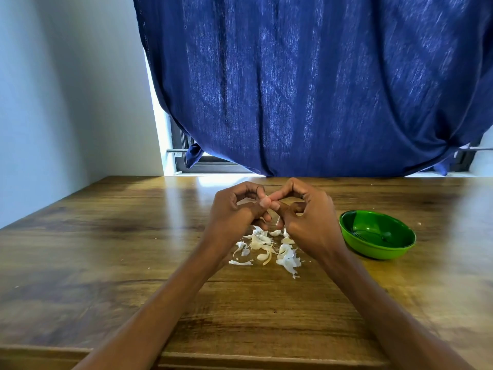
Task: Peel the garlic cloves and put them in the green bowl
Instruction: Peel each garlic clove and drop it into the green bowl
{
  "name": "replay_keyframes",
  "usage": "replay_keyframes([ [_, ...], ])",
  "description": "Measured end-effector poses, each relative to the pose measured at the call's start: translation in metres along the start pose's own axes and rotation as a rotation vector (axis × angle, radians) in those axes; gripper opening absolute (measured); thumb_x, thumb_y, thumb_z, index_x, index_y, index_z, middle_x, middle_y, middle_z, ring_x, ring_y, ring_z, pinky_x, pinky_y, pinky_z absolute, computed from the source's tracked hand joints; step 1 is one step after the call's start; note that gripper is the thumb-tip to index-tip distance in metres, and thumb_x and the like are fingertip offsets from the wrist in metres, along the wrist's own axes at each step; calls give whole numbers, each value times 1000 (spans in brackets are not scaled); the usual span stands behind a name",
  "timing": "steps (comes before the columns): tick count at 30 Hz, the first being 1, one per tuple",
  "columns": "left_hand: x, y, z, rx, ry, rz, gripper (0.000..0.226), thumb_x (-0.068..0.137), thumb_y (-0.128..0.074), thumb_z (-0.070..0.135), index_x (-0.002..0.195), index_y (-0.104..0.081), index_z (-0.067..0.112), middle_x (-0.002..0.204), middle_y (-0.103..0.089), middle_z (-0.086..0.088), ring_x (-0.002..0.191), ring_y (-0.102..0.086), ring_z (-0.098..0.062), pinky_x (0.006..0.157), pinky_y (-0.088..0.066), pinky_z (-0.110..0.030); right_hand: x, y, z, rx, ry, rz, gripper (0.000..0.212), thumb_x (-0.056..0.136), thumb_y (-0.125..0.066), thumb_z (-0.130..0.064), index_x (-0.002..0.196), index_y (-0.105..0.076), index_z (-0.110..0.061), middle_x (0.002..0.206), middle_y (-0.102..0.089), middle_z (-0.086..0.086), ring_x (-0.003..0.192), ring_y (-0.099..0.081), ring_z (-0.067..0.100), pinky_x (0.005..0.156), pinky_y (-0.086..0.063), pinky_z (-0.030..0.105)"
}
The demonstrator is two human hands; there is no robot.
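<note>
My left hand (234,209) and my right hand (306,212) meet above the middle of the wooden table (106,236), fingers curled. Between their fingertips they pinch a small garlic clove (265,201), mostly hidden by the fingers. Below the hands lies a heap of white garlic skins and cloves (266,249) on the table. The green bowl (377,235) stands to the right of my right hand; nothing shows inside it.
A dark blue curtain (320,89) hangs over the window behind the table's far edge. A white wall (66,102) bounds the left side. The table's front edge runs along the bottom of the view.
</note>
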State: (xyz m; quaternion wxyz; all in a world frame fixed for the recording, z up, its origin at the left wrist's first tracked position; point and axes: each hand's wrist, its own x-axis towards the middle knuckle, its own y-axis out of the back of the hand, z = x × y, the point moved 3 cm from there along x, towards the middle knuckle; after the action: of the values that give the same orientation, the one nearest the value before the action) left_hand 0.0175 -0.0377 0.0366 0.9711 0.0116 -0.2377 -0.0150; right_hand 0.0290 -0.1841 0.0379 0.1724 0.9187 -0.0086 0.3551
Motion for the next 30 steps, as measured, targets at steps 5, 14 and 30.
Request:
replay_keyframes([
  [5, 0, -1, -1, 41, -41, 12, 14, 93, -66, -4, 85, -63, 7, 69, -68, 2, 59, -65, -12, 58, -54, -24, -1, 0, -2, 17, -7, 3, 20, 85, -78, -10, 82, -67, -26, 84, -72, -11, 62, -67, 7, 57, -58, 29],
  [14, 1, -2, -2, 61, -73, 17, 18, 96, -62, -5, 83, -61, 7, 68, -67, 1, 57, -65, -13, 56, -53, -23, -2, 0, 0, 44, -39, 8, 14, 84, -79, -11, 84, -68, -21, 86, -72, -7, 57, -68, 20, 53, -58, 45],
  [30, 5, 2, -2, -83, -42, 145, 16, 90, -68, -7, 104, -61, -3, 81, -75, -6, 57, -64, -13, 48, -54, -26, 0, 0, -2, 127, -66, 51, 16, 83, -81, -14, 93, -70, -19, 88, -73, -8, 69, -69, 8, 48, -52, 19],
])
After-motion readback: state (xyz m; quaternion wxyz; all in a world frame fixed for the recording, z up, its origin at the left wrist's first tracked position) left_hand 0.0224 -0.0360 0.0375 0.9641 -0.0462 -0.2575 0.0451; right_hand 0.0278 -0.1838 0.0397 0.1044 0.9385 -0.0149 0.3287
